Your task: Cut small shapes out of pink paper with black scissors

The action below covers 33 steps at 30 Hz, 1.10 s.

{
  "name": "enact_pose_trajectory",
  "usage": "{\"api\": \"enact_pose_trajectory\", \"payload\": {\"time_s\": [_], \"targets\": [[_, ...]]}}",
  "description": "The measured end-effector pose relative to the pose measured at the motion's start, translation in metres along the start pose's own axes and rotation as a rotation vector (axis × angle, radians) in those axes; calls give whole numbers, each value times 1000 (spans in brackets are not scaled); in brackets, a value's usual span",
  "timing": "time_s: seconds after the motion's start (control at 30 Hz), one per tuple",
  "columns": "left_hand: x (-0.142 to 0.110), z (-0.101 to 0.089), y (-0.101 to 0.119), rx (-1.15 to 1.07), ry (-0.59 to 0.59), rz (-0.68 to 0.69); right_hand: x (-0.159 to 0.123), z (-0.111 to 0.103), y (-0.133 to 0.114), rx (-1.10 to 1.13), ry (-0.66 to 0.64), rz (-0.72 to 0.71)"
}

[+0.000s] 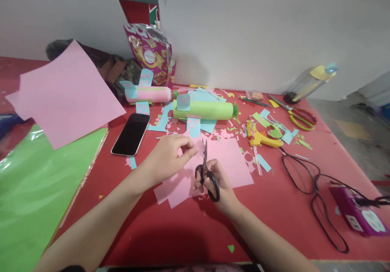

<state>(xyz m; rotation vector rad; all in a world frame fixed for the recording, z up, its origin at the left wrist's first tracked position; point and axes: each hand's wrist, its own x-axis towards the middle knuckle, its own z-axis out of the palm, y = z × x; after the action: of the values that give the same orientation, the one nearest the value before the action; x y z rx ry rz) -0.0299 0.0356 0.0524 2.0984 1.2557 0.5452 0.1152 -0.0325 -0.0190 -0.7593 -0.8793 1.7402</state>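
My left hand (172,156) pinches a small piece of pink paper (200,147) between thumb and fingers. Beside it, my right hand (217,182) grips a pair of black-handled scissors (205,164), its fingers through the loops and the blades pointing away from me, next to the small piece. Beneath both hands lie several pink paper sheets (234,162) on the red table. Just beyond them rests a bottle wrapped in light green paper (210,110) with blue paper fins. A pink-wrapped bottle (152,94), also with blue fins, lies further left.
A phone (131,134) lies left of my hands, near a green sheet (36,191) and large pink sheets (67,97). To the right are a yellow glue gun (262,137) with its cable, larger scissors (297,115), a purple box (356,211) and a clear bottle (307,85). Paper scraps litter the back.
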Motion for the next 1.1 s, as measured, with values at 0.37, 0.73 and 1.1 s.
{"api": "enact_pose_trajectory", "payload": {"time_s": [0.37, 0.73, 1.1], "targets": [[-1, -4, -2, 23, -17, -8, 1, -1, 1, 13, -19, 7], [-1, -10, -6, 45, -104, -33, 1, 3, -2, -20, 1, 74], [-1, -15, -9, 123, -165, 10, 1, 6, -5, -83, 10, 116]]}}
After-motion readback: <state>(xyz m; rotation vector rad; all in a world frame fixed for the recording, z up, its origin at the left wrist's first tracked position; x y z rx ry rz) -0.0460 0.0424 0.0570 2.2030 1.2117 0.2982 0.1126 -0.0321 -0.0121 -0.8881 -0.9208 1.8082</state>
